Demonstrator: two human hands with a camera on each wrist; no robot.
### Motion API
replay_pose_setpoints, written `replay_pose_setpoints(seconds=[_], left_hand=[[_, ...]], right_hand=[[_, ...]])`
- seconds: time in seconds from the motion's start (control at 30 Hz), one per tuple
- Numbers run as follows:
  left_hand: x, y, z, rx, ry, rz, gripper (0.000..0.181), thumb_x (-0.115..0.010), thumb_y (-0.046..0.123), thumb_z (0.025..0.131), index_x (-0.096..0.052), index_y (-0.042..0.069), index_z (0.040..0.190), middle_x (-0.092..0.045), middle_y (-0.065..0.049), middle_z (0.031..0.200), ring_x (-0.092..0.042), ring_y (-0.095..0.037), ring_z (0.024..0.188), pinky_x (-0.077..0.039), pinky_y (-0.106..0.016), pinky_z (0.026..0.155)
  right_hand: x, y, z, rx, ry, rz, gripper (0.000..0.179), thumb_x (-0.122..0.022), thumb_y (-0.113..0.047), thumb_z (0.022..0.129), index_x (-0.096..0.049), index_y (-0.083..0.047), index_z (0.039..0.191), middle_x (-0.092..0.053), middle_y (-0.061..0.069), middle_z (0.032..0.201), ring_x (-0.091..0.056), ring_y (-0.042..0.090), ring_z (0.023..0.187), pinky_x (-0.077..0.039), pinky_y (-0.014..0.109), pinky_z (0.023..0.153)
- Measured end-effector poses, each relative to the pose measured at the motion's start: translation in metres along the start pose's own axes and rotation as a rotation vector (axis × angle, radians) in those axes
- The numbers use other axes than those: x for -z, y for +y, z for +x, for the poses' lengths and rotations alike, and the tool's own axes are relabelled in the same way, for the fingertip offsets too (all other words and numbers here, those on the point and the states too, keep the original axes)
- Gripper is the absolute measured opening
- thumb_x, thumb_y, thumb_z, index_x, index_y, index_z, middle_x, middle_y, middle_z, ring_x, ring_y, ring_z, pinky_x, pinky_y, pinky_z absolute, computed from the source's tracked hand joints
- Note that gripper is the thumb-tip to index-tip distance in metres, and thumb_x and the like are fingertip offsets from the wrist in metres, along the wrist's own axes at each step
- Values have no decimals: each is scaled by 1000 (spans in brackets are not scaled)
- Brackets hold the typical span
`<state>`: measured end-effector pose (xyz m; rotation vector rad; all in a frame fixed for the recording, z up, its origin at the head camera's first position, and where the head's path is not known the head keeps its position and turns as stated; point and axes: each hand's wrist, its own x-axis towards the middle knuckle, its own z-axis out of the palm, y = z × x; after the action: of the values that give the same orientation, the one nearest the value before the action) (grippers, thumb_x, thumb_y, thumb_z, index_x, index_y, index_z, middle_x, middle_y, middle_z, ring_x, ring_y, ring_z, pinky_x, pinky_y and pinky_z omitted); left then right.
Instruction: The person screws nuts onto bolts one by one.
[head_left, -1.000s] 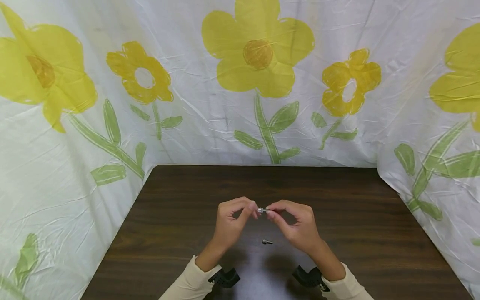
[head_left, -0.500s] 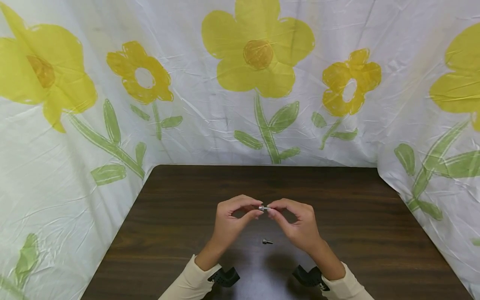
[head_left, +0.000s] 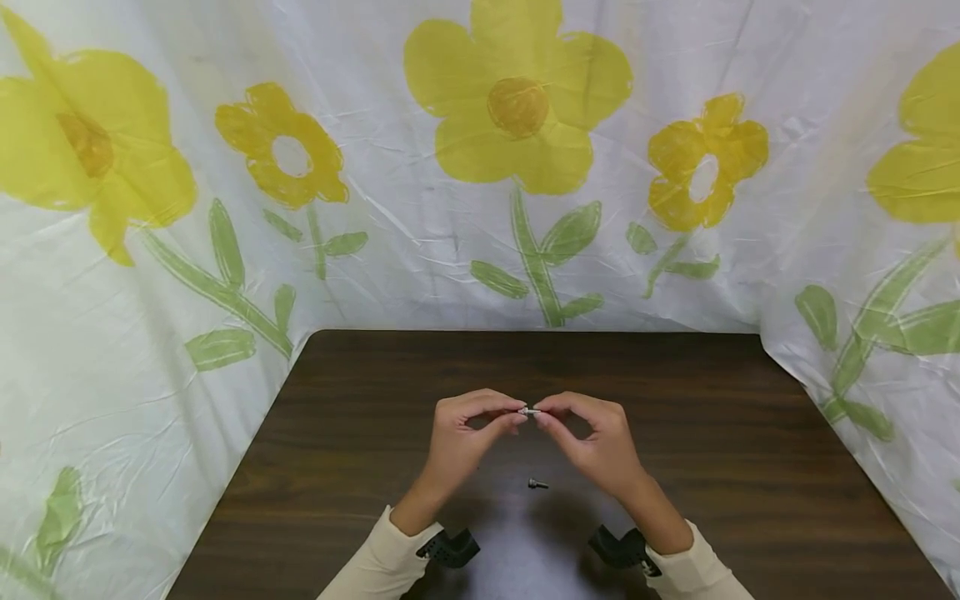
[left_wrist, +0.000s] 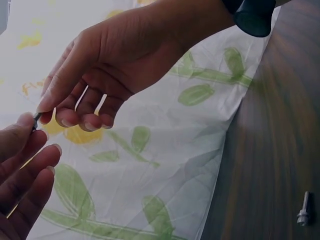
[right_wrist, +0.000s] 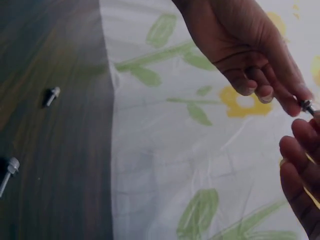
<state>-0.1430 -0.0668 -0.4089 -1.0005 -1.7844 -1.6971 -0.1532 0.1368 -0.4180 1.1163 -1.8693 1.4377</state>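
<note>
A small silvery bolt (head_left: pixel 530 412), thicker at its left end, is held level between my two hands above the table. My left hand (head_left: pixel 459 433) pinches the thicker end between thumb and forefinger. On the thin shank's end is the thumb-and-forefinger pinch of my right hand (head_left: pixel 596 437). The left wrist view shows the same bolt (left_wrist: pixel 36 121) mostly covered by fingertips; in the right wrist view part of the bolt (right_wrist: pixel 307 106) shows between the hands. The other fingers of both hands stay loosely bent, off the bolt.
Below the hands, a second bolt (head_left: pixel 537 483) lies on the dark wooden table (head_left: pixel 360 375). Two lie there in the right wrist view, a farther bolt (right_wrist: pixel 52 95) and a nearer bolt (right_wrist: pixel 11 170). A white flowered cloth (head_left: pixel 420 275) hangs behind and beside the table.
Both hands have risen slightly with the bolt. My left thumb and forefinger have shifted from a bent grip to a straighter pinch on the thicker end. The bolt on the table stays put.
</note>
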Motion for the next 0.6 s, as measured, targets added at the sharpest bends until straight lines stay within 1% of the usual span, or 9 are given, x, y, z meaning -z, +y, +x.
replay_pose_setpoints(seconds=[0.07,0.1,0.2,0.3,0.37,0.47,0.6], left_hand=[[1,4,4,8,-2,8,13,-77,-13,82,-75,-7,93,-73,-19,83,-69,-22,62,-60,-36,57],[1,1,5,15,-6,13,14,-77,-13,81,-75,-7,94,-73,-19,84,-70,-22,63,-60,-36,58],[5,-12,3,31,-24,21,16,-78,-12,81,-77,-5,96,-74,-16,86,-71,-20,65,-60,-37,59],[8,-28,2,47,-57,54,18,-79,-9,82,-78,-3,98,-76,-12,89,-71,-18,67,-61,-36,60],[9,-32,3,51,-83,82,17,-79,-7,82,-78,-2,99,-76,-11,89,-70,-17,67,-61,-32,61],[9,-41,3,51,-121,129,17,-79,-5,83,-78,-4,99,-76,-11,89,-70,-19,66,-59,-26,63],[11,-52,0,66,-172,172,15,-78,-2,85,-77,-5,100,-76,-11,89,-71,-21,68,-59,-23,64]], right_hand=[[1,3,1,-25,-15,-12,34,-77,16,78,-74,-8,102,-74,4,86,-69,12,69,-57,23,63],[1,4,2,-35,-23,-15,33,-78,15,79,-75,-8,102,-74,4,86,-68,11,69,-57,22,63],[3,8,4,-66,-54,-44,27,-79,9,82,-75,-10,100,-75,4,86,-68,9,71,-56,21,63],[7,11,8,-97,-92,-92,19,-79,3,85,-76,-11,98,-75,-1,89,-67,7,72,-55,22,64],[9,14,10,-116,-124,-131,17,-79,1,86,-76,-11,97,-75,-3,90,-66,6,72,-55,23,63],[11,20,11,-132,-174,-182,13,-79,0,86,-77,-9,96,-74,-5,89,-64,4,70,-55,25,60],[10,30,10,-143,-238,-241,13,-81,-1,85,-77,-9,95,-74,-5,87,-64,3,70,-57,28,58]])
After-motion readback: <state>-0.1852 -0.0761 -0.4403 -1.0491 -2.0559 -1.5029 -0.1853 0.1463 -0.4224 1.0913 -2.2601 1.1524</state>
